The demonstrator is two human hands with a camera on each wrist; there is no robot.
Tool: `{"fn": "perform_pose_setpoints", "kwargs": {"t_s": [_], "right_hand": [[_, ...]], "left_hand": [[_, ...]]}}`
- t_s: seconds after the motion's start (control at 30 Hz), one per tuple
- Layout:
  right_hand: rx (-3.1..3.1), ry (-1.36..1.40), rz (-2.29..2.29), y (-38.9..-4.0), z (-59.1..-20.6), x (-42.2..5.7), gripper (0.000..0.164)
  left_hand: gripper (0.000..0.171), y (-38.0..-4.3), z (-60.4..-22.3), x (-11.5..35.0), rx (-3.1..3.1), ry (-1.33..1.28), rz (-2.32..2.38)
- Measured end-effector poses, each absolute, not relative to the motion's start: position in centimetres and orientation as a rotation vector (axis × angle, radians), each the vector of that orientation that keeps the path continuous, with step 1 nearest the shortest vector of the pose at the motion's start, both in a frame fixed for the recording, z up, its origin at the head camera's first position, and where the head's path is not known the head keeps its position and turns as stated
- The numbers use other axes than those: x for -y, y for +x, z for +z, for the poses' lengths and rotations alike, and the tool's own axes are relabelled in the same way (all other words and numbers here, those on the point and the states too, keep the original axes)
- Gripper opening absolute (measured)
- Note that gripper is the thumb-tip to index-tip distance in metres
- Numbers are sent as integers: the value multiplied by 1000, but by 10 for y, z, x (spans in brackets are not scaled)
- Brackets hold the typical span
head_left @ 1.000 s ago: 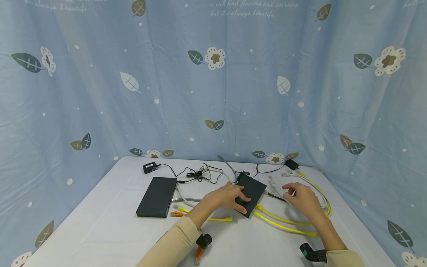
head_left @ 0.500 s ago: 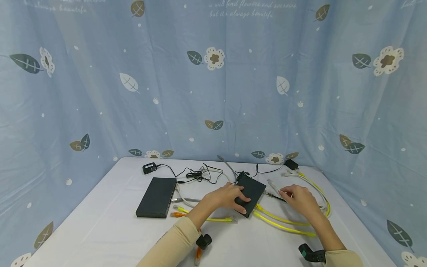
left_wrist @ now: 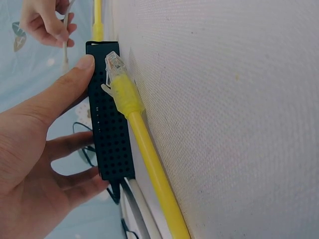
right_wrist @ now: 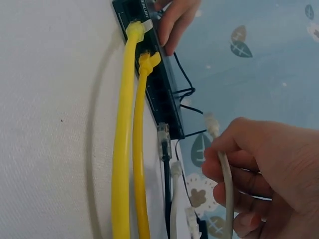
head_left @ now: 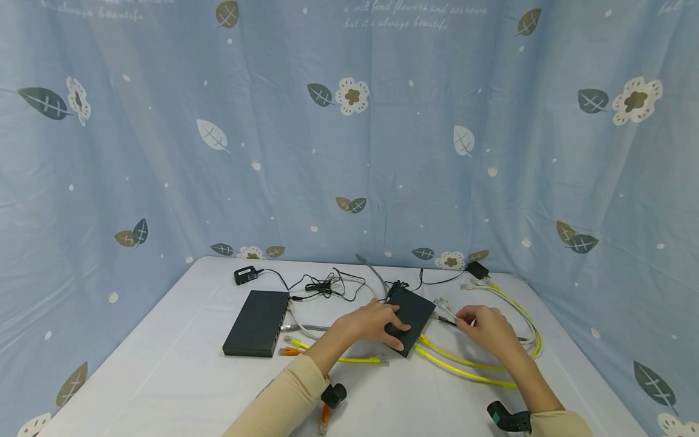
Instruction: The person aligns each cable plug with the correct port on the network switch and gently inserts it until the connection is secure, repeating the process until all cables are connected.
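My left hand (head_left: 377, 323) grips a small black network switch (head_left: 417, 312), thumb on the near side and fingers spread over the top. Two yellow Ethernet cables (right_wrist: 124, 149) are plugged into its port side. A black Ethernet cable (right_wrist: 167, 174) has its clear plug at the far end of that same side. Right of the switch, my right hand (head_left: 488, 328) pinches a white Ethernet cable (right_wrist: 227, 184) between thumb and fingers, just behind its clear plug (right_wrist: 212, 124). The plug points up and away, apart from the ports.
A larger black network switch (head_left: 256, 321) stands left, with grey and white cables at its right side. Loose yellow (head_left: 357, 359) and orange (head_left: 292, 351) plug ends lie between the switches. Power adapters (head_left: 246, 275) and tangled black cord (head_left: 324, 285) lie behind, before a curtain (head_left: 404, 152).
My right hand has moved slightly left, and its grip on the white cable has shifted closer to the plug. My left hand and the switch under it stay put.
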State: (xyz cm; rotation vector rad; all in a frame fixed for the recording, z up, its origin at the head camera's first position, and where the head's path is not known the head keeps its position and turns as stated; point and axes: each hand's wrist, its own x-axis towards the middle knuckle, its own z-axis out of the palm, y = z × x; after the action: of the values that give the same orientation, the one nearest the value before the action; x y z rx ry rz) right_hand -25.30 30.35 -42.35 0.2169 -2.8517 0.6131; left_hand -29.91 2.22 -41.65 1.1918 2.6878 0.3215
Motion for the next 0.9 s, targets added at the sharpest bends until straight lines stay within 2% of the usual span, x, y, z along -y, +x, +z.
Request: {"fn": "perform_pose_setpoints", "kwargs": {"t_s": [0.2,0.43,0.67,0.9], "right_hand": [[2867,253,614,-254,-424,-304,19],[2890,429,657,-258,-431,-304,18],[2930,388,737,-256,-429,-298,11],[2936,427,788,-255,-427,-297,19]], "left_hand": [[49,-299,-418,-22,-2696,1195,307],[49,-298,-417,-21,-2699,1200,304],[50,-297,-416,-21,-2696,1192,313],[49,-297,-415,-21,-2706,1185,307]]}}
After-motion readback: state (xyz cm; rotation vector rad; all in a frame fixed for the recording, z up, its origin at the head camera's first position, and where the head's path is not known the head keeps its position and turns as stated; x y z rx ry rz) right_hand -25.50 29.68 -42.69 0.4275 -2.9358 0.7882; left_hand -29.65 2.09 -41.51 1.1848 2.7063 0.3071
